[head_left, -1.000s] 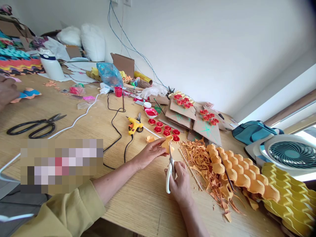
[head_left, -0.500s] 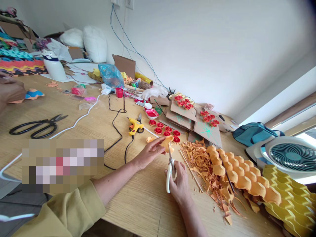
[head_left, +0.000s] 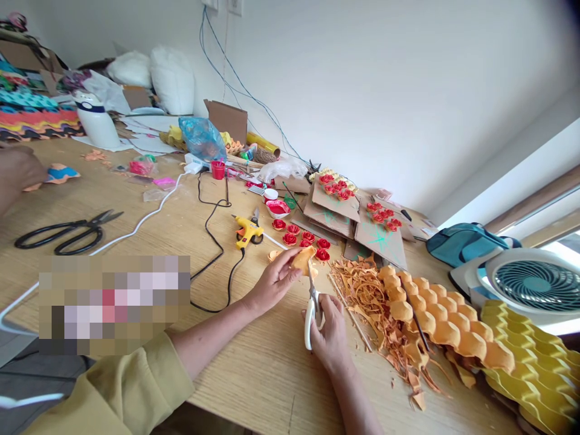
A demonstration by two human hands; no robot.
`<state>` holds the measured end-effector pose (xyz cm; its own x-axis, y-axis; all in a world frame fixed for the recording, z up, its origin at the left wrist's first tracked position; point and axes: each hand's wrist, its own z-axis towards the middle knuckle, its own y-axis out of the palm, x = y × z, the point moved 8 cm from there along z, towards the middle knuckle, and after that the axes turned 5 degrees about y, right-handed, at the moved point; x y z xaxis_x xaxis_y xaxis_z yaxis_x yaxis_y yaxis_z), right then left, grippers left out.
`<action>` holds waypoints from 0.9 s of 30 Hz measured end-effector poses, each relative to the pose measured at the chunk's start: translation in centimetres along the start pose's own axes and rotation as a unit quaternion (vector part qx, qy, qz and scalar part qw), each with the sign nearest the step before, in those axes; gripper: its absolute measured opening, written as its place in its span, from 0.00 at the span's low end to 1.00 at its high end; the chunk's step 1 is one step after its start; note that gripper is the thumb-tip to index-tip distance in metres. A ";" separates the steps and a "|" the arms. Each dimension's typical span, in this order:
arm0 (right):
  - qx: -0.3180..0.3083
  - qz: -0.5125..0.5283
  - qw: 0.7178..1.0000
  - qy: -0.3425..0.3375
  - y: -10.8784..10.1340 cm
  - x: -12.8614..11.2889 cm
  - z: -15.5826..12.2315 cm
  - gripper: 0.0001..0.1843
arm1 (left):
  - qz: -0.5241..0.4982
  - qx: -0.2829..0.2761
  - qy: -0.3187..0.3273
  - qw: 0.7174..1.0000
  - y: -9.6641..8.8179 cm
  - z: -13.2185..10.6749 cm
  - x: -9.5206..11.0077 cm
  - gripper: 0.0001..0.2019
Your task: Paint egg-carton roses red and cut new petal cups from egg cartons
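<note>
My left hand [head_left: 270, 284] pinches an orange egg-carton piece [head_left: 302, 260] between thumb and fingers. Around the handles of white-handled scissors [head_left: 310, 323] my right hand [head_left: 333, 338] is closed, and their blades meet the piece's right side. Just beyond lie several red paper roses [head_left: 299, 234] and a small orange cup [head_left: 273, 256]. To the right of my right hand spreads a heap of orange trimmings [head_left: 367, 296], beside an orange egg tray [head_left: 439, 308]. A yellow hot glue gun [head_left: 247, 232] lies left of the roses, with another pair of scissors partly beneath it.
Large black scissors [head_left: 67, 232] and a white cable [head_left: 149, 217] lie on the left. Another person's hand [head_left: 18, 172] is near a blue-and-orange piece [head_left: 61, 174]. Cardboard sheets [head_left: 328, 205] hold red roses at the back. A yellow egg tray [head_left: 534, 356] and a fan [head_left: 530, 281] stand right.
My left hand has turned the orange piece slightly, and the scissor blades sit a little differently against it. The whole view has shifted slightly.
</note>
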<state>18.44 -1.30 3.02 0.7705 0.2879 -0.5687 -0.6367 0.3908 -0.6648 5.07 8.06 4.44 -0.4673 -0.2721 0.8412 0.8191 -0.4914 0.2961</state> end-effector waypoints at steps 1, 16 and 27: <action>0.004 -0.010 1.000 -0.003 -0.1 -0.1 0.0 0.08 | 0.019 -0.003 0.024 1.000 0.1 0.0 0.5 0.24; -0.032 0.027 0.999 0.014 0.9 -0.2 0.2 0.10 | 0.002 0.076 -0.047 0.996 -2.0 0.6 -0.8 0.30; -0.029 0.048 0.998 0.029 0.6 0.2 0.3 0.10 | 0.018 -0.023 -0.037 0.999 -0.7 0.7 -0.4 0.28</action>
<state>18.19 -0.74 2.69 0.7037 0.2700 -0.6572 -0.7097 0.3129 -0.6313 4.92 9.09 4.16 -0.4112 -0.2292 0.8822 0.8179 -0.5201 0.2462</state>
